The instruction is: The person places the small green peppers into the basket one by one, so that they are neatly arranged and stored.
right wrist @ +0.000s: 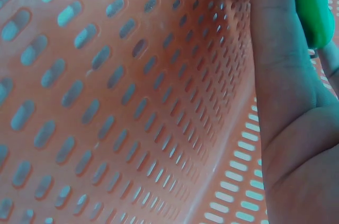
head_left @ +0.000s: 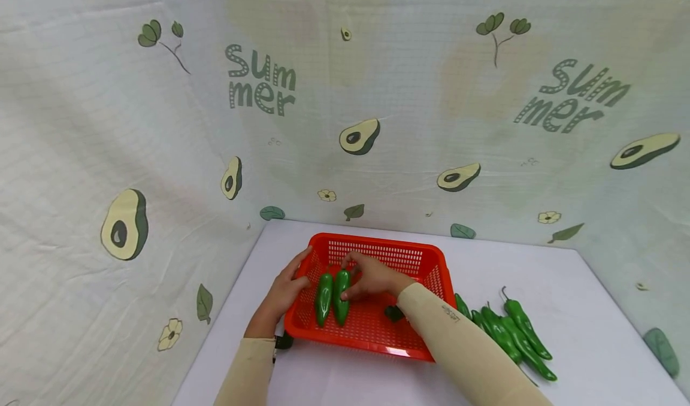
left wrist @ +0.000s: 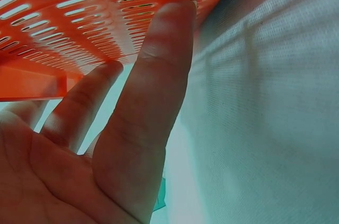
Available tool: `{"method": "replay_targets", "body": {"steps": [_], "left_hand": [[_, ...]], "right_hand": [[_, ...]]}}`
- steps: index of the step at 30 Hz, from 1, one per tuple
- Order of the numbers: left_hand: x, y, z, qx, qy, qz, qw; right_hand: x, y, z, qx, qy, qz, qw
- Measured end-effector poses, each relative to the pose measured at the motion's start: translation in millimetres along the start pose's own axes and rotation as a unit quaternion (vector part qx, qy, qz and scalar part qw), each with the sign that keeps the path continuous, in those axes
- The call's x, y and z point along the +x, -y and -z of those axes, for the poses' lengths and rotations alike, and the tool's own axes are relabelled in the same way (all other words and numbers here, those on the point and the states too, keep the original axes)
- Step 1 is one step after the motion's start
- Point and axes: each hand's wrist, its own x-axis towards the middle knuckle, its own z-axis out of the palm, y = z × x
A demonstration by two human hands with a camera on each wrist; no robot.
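A red plastic basket (head_left: 366,345) with slotted walls sits on the white table. Inside its left part, two glossy green chili peppers lie side by side. My right hand (head_left: 372,276) reaches into the basket and pinches the right-hand chili pepper (head_left: 341,310) between thumb and fingers; part of this pepper (right wrist: 316,9) also shows in the right wrist view. The other chili pepper (head_left: 324,298) lies just left of it, untouched. At the basket's left side is my left hand (head_left: 284,292), its straight fingers touching the slotted wall (left wrist: 69,1) from outside.
Several more green chili peppers (head_left: 520,340) lie in a loose pile on the table (head_left: 566,298), right of the basket and beside my right sleeve. A pale cloth printed with avocados (head_left: 359,136) hangs behind the table and at both sides.
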Motion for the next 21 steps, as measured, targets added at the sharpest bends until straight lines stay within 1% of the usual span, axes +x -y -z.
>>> {"method": "replay_targets", "body": {"steps": [3,6,14,21], "left_hand": [[-1.0,0.5,0.5,-0.005,0.008,-0.001,1.0000],[-1.7,-1.4,1.0,-0.007,0.010,-0.004,0.9999],[0.5,-1.4,0.0,-0.004,0.006,-0.001,1.0000],[0.0,-1.6,-0.4,-0.002,0.006,-0.002,1.0000]], "right_hand": [[-0.7,-0.5,-0.9,0.001,0.000,-0.008,1.0000],[-0.4,-1.7,-1.1,-0.008,-0.002,-0.012,0.9999],[0.9,-3.9,-2.3,-0.008,0.015,0.005,0.9998],[0.7,-4.6,-3.4,-0.036,0.008,0.012,0.9993]]}}
